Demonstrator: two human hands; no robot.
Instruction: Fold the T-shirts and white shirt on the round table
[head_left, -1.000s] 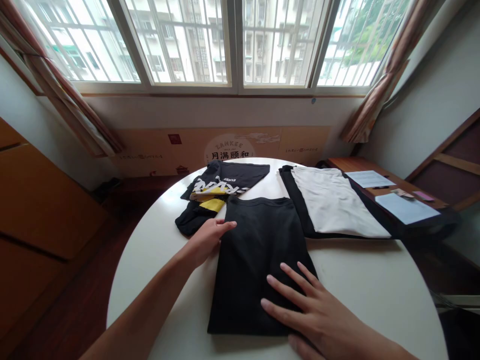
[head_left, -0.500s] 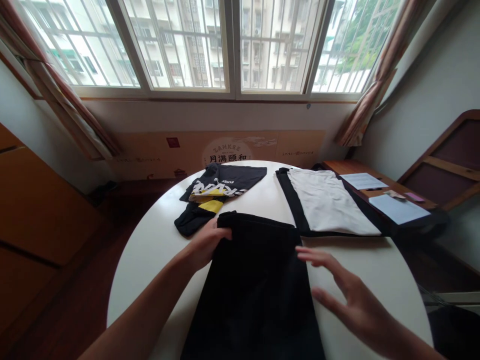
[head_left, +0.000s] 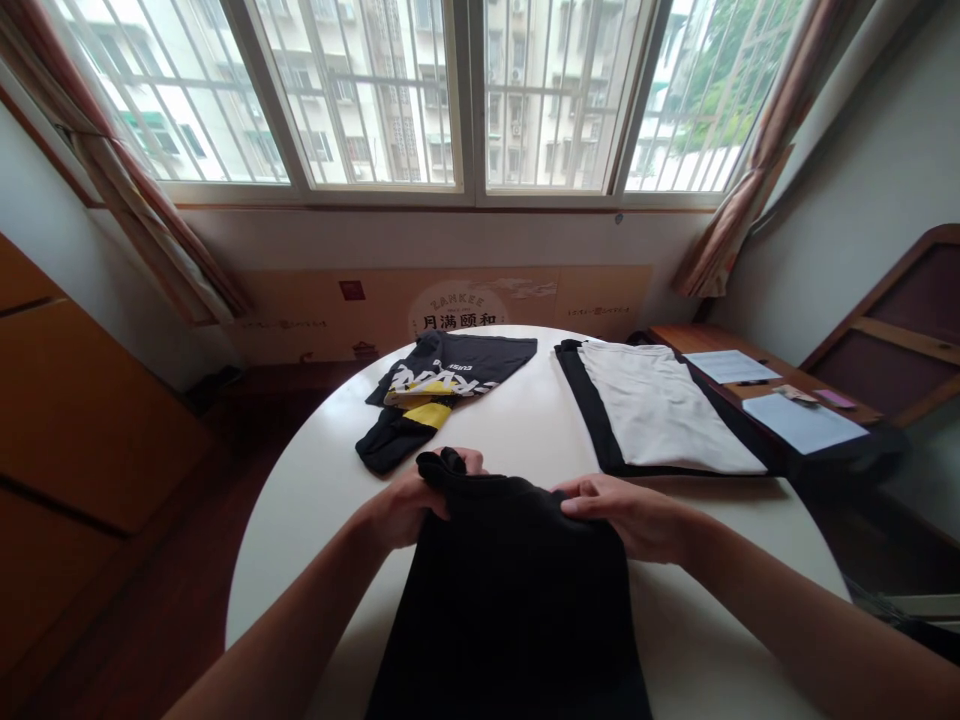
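L hand & R hand are both at the top edge of the blk tee, fingers closed, pinching the cloth at its two top corners. Rest of tee lies toward me on the round table & runs out of view at bottom. Just past L hand: folded printed tee, blk w/ yellow & white. To the right, well apart from my hands: white-&-blk garment. Beyond it, wood desk w/ papers.
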